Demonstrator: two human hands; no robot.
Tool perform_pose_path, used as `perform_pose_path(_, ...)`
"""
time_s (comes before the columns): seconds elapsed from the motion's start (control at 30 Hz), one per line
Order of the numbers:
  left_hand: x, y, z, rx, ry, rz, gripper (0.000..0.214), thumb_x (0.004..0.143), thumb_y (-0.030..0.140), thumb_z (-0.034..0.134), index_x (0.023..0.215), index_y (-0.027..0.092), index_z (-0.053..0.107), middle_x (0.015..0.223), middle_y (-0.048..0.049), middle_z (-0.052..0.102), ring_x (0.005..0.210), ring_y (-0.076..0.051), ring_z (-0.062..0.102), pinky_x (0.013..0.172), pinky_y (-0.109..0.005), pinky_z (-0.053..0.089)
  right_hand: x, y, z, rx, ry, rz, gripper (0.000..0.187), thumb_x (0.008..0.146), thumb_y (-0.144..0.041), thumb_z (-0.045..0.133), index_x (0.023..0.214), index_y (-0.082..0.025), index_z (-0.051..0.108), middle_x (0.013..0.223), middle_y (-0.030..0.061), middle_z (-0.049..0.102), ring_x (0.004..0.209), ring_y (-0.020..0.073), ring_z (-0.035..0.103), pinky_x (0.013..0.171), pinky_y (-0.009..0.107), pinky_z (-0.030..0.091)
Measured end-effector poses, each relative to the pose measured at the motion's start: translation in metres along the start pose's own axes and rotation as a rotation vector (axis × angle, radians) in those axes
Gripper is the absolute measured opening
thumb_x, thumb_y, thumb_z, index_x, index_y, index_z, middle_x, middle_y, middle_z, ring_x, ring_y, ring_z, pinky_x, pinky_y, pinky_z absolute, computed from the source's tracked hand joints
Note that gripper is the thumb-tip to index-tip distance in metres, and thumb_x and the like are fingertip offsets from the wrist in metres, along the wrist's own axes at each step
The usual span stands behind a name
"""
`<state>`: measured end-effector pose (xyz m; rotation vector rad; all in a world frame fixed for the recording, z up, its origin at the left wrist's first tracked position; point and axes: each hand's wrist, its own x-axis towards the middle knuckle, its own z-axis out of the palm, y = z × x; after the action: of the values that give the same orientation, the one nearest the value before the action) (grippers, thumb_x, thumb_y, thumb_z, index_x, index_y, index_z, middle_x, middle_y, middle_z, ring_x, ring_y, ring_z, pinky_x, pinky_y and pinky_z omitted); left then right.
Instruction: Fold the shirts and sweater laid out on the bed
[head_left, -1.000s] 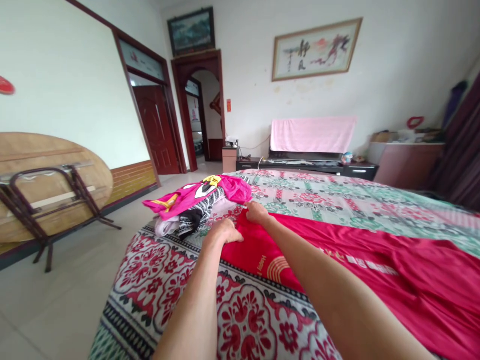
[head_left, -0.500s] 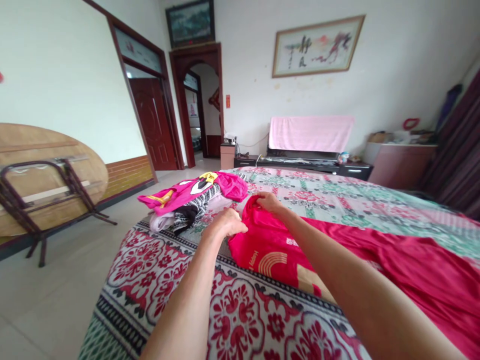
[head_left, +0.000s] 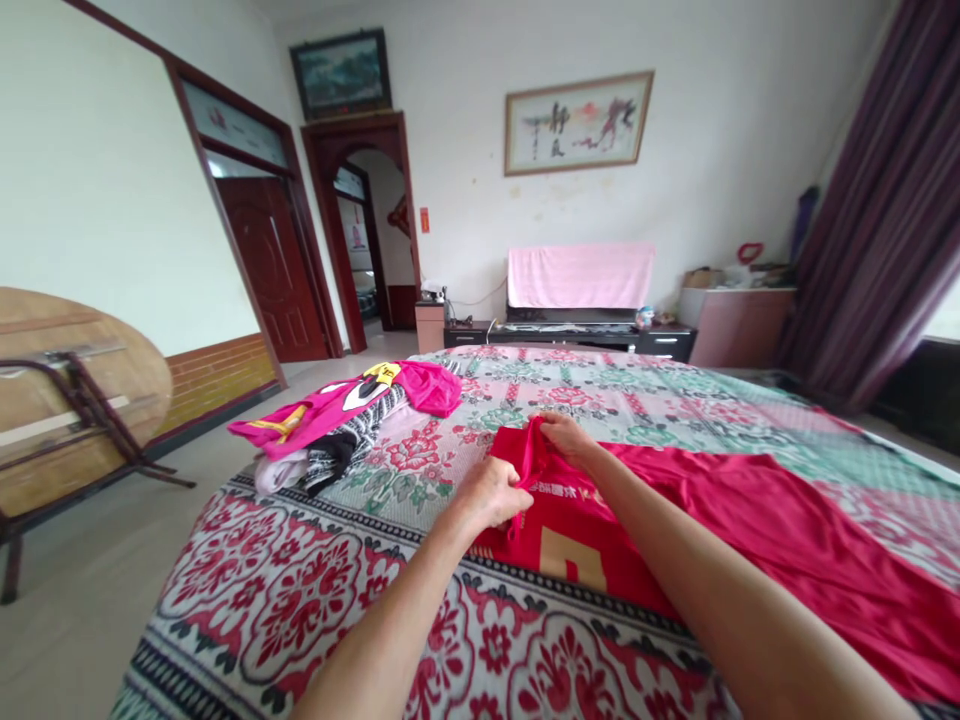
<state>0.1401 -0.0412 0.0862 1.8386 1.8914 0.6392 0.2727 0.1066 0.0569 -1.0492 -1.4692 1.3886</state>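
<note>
A red cloth [head_left: 577,555] with gold and white print lies flat on the patterned bedspread, its left end lifted into a crumpled fold. My left hand [head_left: 496,494] is closed on the near side of this fold, thumb against fingers. At the far side of the fold, my right hand [head_left: 564,437] pinches the same fabric. Plain shiny red fabric [head_left: 787,520] stretches away to the right under my right forearm; whether it is one piece with the printed part I cannot tell. My forearm hides part of the print.
On the bed to the left lies a pile of clothes topped by a bright pink garment [head_left: 337,405]. The patterned bedspread [head_left: 300,590] covers the bed. Farther off stand a low black TV cabinet [head_left: 664,343] and, at left, a folded round table [head_left: 82,370].
Both hands have drawn the left end of the red cloth up and rightward, folding it over part of the gold print. The view has turned a little to the right.
</note>
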Motion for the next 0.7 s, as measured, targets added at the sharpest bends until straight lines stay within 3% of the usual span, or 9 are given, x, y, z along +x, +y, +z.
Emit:
perform_pose_path(0.2,-0.005,0.007,0.008,0.0,0.092,0.032,0.017,0.067,0.031,0.06,0.062,0.015,0.065,0.047,0.0017,0.053,0.05,-0.012,0.051,0.048,-0.022,0.034,-0.006,0.005,-0.006,0.062,0.04,0.04,0.014,0.074,-0.018,0.052,0.087,-0.019,0.058,0.057,-0.004,0.059,0.046,0.0101,0.055,0.045,0.019,0.045)
perform_pose_path(0.33,-0.004,0.007,0.011,-0.188,-0.096,-0.041,0.028,0.073,0.038,0.057,0.083,0.015,0.069,0.054,-0.0005,0.061,0.043,-0.012,0.053,0.042,-0.021,0.035,-0.014,-0.002,-0.012,0.148,0.067,0.119,0.019,0.08,-0.024,0.054,0.099,-0.02,0.054,0.074,0.001,0.066,0.058,0.0132,0.063,0.051,0.023,0.051)
perform_pose_path(0.4,-0.001,0.004,0.01,-0.23,-0.114,-0.026,0.031,0.077,0.039,0.054,0.087,0.015,0.07,0.059,-0.0025,0.064,0.043,-0.011,0.054,0.043,-0.021,0.037,-0.017,-0.005,-0.017,0.106,0.068,0.1,0.016,0.083,-0.029,0.053,0.096,-0.019,0.055,0.08,0.0029,0.066,0.06,0.0122,0.063,0.052,0.022,0.051)
perform_pose_path(0.5,0.005,-0.004,0.003,-0.142,0.077,-0.006,0.028,0.081,0.035,0.051,0.084,0.016,0.071,0.064,-0.0044,0.068,0.051,-0.012,0.06,0.051,-0.021,0.042,-0.018,-0.006,-0.019,-0.061,0.07,0.039,0.017,0.084,-0.033,0.052,0.091,-0.018,0.058,0.074,0.0009,0.065,0.057,0.0106,0.06,0.052,0.02,0.05)
perform_pose_path(0.6,0.009,-0.015,-0.004,0.044,0.303,-0.054,0.024,0.082,0.031,0.051,0.083,0.02,0.072,0.077,-0.0052,0.072,0.072,-0.016,0.065,0.064,-0.023,0.043,-0.013,-0.001,-0.019,-0.276,0.124,0.018,0.025,0.08,-0.035,0.058,0.097,-0.017,0.06,0.074,0.0013,0.066,0.059,0.0116,0.06,0.051,0.02,0.05)
perform_pose_path(0.7,0.011,-0.027,-0.003,0.145,0.329,-0.079,0.022,0.081,0.031,0.053,0.084,0.022,0.073,0.081,-0.0043,0.073,0.08,-0.017,0.065,0.068,-0.025,0.041,-0.007,0.007,-0.019,-0.54,0.206,-0.034,0.038,0.072,-0.032,0.067,0.106,-0.016,0.061,0.087,0.0058,0.07,0.069,0.0148,0.064,0.059,0.022,0.051)
